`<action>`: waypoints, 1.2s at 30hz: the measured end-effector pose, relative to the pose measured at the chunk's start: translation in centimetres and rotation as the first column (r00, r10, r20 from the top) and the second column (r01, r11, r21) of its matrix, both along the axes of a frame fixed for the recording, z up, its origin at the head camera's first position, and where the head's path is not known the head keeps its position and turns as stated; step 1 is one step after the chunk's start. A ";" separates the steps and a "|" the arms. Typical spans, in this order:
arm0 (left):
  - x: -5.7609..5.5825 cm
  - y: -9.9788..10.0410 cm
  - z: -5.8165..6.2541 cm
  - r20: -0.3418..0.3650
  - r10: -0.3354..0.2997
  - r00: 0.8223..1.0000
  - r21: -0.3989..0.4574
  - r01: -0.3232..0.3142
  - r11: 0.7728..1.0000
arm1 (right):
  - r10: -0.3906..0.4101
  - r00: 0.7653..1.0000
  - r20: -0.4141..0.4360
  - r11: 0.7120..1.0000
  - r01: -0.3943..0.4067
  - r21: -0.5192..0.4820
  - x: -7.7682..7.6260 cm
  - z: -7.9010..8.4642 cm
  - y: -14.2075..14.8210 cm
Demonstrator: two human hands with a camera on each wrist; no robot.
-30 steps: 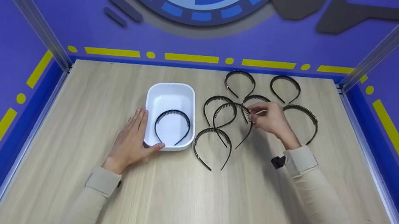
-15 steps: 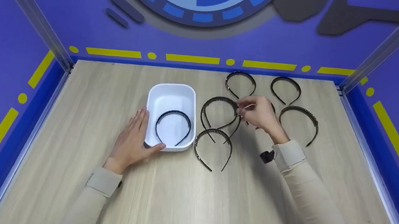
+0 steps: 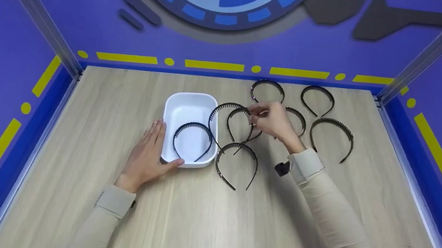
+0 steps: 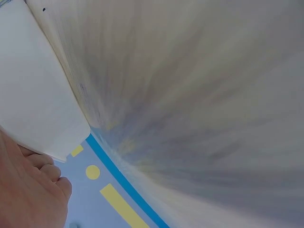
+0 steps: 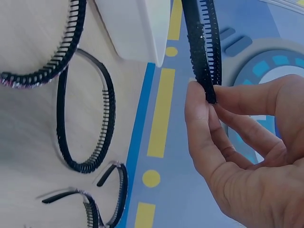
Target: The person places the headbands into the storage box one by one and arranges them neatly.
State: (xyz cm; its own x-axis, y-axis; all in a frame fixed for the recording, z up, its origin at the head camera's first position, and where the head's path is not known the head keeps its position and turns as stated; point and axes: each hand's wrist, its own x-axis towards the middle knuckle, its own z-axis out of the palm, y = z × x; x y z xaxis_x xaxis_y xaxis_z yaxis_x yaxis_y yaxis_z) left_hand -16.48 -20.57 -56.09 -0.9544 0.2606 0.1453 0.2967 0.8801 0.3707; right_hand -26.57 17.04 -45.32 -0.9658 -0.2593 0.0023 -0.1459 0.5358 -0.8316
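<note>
My right hand (image 3: 274, 120) pinches a black toothed headband (image 5: 199, 52) between thumb and fingertips. It hangs raised, its loop overlapping the right rim of a white plastic tub (image 3: 172, 101) in the head view. One headband (image 3: 194, 124) lies inside the tub, towards its near end. Along the tub's left side rests my left hand (image 3: 143, 158), fingers extended against the wall and thumb at the near rim. Below the held band, a headband (image 3: 229, 120) lies partly overlapped by it. Another headband (image 3: 239, 145) lies nearer, just right of the tub.
Several more headbands lie to the right: one at the back (image 3: 268, 82), one at the back right (image 3: 319, 88), a wide one (image 3: 334, 121) in front of that, and another (image 3: 300, 116) partly behind my right hand. Blue-purple panels (image 3: 213, 49) wall the wooden table (image 3: 192, 221).
My right hand has moved left with the pinched headband, from among the other headbands to the tub's right rim. My left hand has stayed at the tub.
</note>
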 end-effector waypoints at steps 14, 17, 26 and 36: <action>0.2 0.1 0.0 0.016 0.006 1.000 -0.005 -0.006 1.000 | 0.045 0.999 -0.025 0.999 -0.045 -0.017 -0.9 -1.2 -3.7; 0.1 0.1 0.0 0.016 0.005 1.000 -0.003 -0.005 1.000 | 0.049 0.998 -0.041 0.999 -0.049 0.006 -1.0 -1.3 -4.4; -0.2 0.0 0.0 0.000 -0.011 1.000 0.003 0.011 1.000 | 0.076 0.991 -0.108 0.994 -0.067 0.087 -1.1 -1.4 -6.1; -0.1 0.0 0.0 0.002 0.003 1.000 0.003 -0.003 1.000 | 0.119 0.986 -0.116 0.988 -0.106 0.113 -0.9 -2.2 -7.8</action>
State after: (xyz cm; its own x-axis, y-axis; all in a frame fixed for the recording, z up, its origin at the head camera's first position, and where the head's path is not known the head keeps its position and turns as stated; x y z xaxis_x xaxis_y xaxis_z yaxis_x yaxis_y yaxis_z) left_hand -16.61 -20.58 -56.11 -0.9556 0.2571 0.1443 0.2932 0.8800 0.3737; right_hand -27.46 9.24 -47.48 -0.9247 -0.3711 0.0849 -0.3069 0.5945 -0.7432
